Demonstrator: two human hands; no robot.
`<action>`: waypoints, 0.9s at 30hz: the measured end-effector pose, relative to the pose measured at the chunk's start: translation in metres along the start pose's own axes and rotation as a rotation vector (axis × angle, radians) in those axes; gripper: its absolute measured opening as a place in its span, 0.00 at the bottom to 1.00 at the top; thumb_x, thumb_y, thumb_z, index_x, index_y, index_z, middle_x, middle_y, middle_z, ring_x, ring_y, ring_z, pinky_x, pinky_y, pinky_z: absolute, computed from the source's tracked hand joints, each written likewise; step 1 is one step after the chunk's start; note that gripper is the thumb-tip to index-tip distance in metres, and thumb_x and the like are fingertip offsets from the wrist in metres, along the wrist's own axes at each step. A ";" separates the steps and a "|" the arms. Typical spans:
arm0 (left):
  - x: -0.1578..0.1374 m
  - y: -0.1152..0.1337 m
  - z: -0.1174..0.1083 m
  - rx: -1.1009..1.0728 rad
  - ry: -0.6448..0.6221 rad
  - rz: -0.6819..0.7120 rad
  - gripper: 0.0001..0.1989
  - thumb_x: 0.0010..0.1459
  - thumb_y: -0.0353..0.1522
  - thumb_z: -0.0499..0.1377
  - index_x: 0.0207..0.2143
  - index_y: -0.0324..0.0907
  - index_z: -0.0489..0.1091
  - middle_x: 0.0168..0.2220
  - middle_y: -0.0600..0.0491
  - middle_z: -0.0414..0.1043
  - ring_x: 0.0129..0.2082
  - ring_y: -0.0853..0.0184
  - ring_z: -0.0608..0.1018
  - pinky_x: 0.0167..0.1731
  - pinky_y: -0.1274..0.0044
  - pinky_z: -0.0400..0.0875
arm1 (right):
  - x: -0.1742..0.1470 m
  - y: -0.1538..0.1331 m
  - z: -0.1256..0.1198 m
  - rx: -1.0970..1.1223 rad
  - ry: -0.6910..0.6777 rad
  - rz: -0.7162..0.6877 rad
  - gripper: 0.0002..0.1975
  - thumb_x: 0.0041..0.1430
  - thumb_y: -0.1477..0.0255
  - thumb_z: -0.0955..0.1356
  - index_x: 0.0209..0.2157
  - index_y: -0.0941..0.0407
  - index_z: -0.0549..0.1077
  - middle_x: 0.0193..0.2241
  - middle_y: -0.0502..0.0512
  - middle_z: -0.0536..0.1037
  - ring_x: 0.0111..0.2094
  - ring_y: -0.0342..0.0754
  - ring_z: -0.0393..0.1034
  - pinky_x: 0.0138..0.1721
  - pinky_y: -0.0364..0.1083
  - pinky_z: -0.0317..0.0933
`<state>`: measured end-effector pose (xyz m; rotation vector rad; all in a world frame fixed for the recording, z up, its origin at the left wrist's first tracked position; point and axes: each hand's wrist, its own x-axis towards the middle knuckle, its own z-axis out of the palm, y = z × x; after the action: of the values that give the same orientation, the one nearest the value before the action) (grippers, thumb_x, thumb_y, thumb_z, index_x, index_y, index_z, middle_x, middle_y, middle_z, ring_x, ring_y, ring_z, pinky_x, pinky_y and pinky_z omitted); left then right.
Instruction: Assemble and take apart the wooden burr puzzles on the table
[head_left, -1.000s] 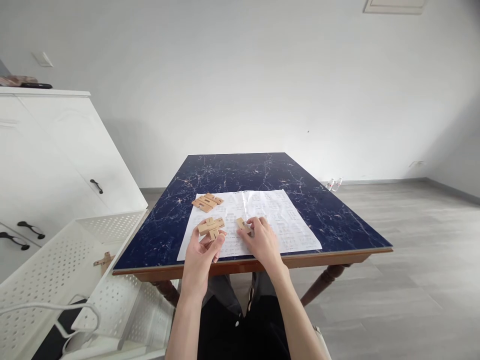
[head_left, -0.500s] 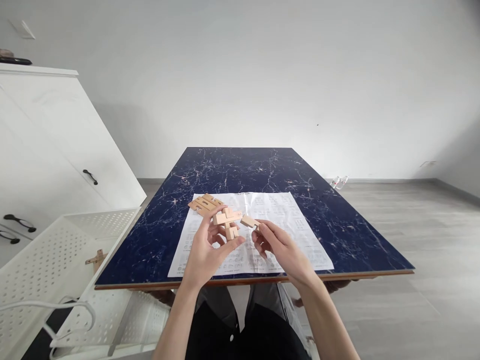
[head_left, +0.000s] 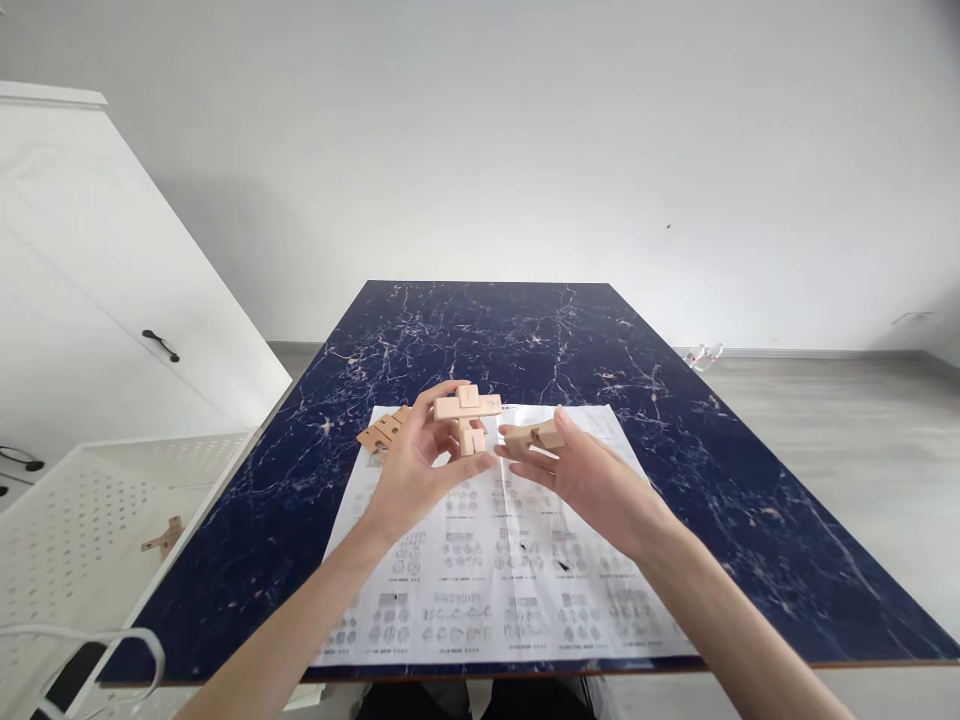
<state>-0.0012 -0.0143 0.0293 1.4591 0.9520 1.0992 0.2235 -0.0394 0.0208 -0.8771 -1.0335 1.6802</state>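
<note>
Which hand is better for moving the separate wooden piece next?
Probably the right hand: it holds the separate wooden piece, while the left hand is busy gripping the joined wooden pieces.

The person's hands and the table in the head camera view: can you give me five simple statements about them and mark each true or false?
1. The left hand holds a wooden assembly. True.
2. The right hand is empty. False: it holds a wooden piece.
3. A printed sheet lies on the dark blue table. True.
4. The flat wooden pieces lie to the right of the right hand. False: they are at the far left corner of the printed sheet, partly hidden by the left hand.
5. The printed sheet is blank. False: it is covered in small figures and text.
</note>
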 end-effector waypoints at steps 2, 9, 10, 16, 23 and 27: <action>0.012 -0.013 -0.003 -0.022 -0.014 -0.023 0.39 0.54 0.41 0.76 0.63 0.54 0.64 0.43 0.53 0.78 0.39 0.63 0.80 0.41 0.70 0.77 | 0.013 -0.002 -0.007 0.037 -0.031 0.058 0.26 0.68 0.44 0.68 0.36 0.53 0.79 0.46 0.60 0.81 0.47 0.54 0.75 0.46 0.51 0.70; 0.027 -0.038 -0.010 0.054 -0.010 -0.106 0.40 0.53 0.40 0.76 0.65 0.55 0.64 0.40 0.53 0.78 0.35 0.63 0.80 0.39 0.70 0.77 | 0.050 0.003 -0.016 -0.209 -0.026 0.190 0.29 0.71 0.42 0.63 0.29 0.51 0.57 0.24 0.43 0.57 0.21 0.40 0.41 0.22 0.44 0.41; 0.026 -0.039 -0.010 0.063 -0.002 -0.117 0.39 0.54 0.40 0.76 0.65 0.55 0.65 0.41 0.53 0.78 0.34 0.64 0.79 0.38 0.70 0.77 | 0.053 0.003 -0.016 -0.265 -0.036 0.191 0.27 0.71 0.43 0.64 0.30 0.51 0.58 0.25 0.43 0.56 0.22 0.40 0.41 0.22 0.44 0.40; 0.024 -0.042 -0.009 0.118 0.077 -0.097 0.37 0.57 0.41 0.74 0.65 0.57 0.64 0.48 0.51 0.79 0.35 0.65 0.78 0.35 0.73 0.76 | 0.052 0.005 -0.021 -0.390 -0.163 0.132 0.19 0.74 0.49 0.64 0.46 0.52 0.68 0.28 0.44 0.61 0.25 0.43 0.53 0.26 0.45 0.56; 0.025 -0.048 -0.007 0.272 0.049 0.003 0.34 0.55 0.42 0.76 0.62 0.56 0.70 0.55 0.49 0.77 0.42 0.60 0.80 0.36 0.72 0.76 | 0.038 0.015 -0.021 -0.885 -0.018 -0.238 0.16 0.79 0.58 0.60 0.48 0.53 0.73 0.33 0.54 0.77 0.29 0.48 0.68 0.33 0.49 0.67; 0.025 -0.048 -0.005 0.347 0.005 0.051 0.33 0.55 0.42 0.76 0.60 0.55 0.71 0.54 0.49 0.78 0.42 0.59 0.79 0.38 0.71 0.75 | 0.036 0.027 -0.026 -1.114 0.016 -0.443 0.14 0.78 0.61 0.62 0.56 0.53 0.69 0.33 0.55 0.80 0.26 0.49 0.71 0.27 0.47 0.65</action>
<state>-0.0002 0.0186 -0.0138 1.7685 1.1565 1.0085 0.2266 -0.0047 -0.0176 -1.1929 -2.0205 0.6335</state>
